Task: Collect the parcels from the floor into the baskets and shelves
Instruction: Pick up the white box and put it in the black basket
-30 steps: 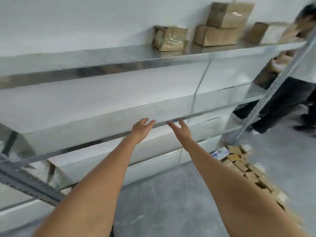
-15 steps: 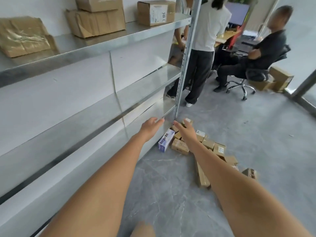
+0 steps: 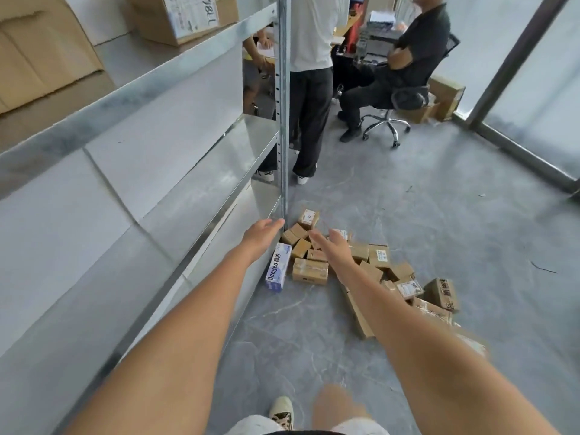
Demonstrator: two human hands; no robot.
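Turning away from the metal shelves [image 3: 188, 171], the person now faces the pile of parcels [image 3: 342, 262] on the floor [image 3: 455, 246], which a second ago sat at the edge of sight. Collecting looks set to resume. Both hands are empty, fingers loosely straight: the left hand [image 3: 262, 235] beside the shelf upright [image 3: 284, 120], the right hand [image 3: 334, 248] above the pile, touching nothing.

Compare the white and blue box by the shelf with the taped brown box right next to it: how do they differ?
The white and blue box is printed and leans against the shelving; the taped brown box is plain cardboard with clear tape and lies flat, apart from the shelving. The first is long and narrow, the second squatter. Both rest on the floor, untouched.
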